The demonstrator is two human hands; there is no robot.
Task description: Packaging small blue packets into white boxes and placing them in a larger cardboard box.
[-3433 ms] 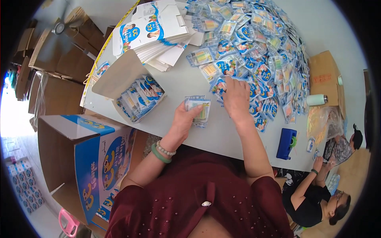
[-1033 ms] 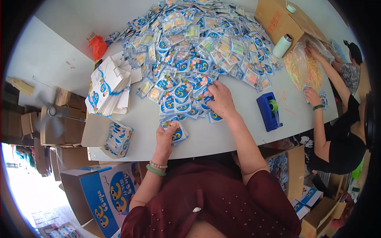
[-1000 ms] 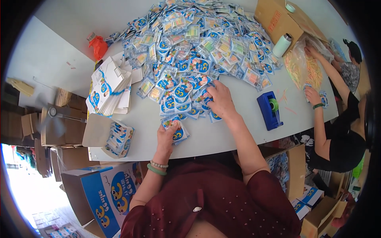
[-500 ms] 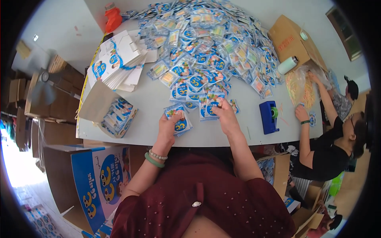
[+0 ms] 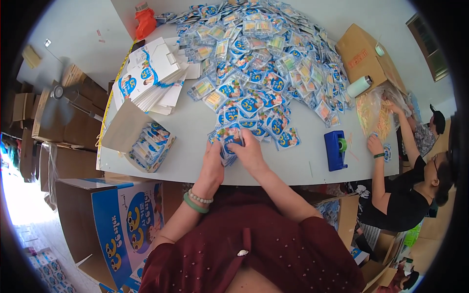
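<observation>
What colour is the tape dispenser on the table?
The tape dispenser is blue, holding a green roll; the head view shows it.

A small packing workroom: a white table (image 5: 195, 146) heaped with sachets (image 5: 264, 63), flat printed cartons (image 5: 151, 78) on the left, cardboard boxes (image 5: 366, 53) around, a tape dispenser (image 5: 336, 150) on the right.

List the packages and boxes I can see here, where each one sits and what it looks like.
Stack of small sachets: held between left hand and right hand, blue and white.
Sachet pile: table centre, blue, white, yellow.
Flat cartons: table's left, white and blue.
Open box: left table edge, brown, holding sachets.
Large carton: floor, lower left, blue, cartoon print.
Cardboard box: far right, brown.
</observation>
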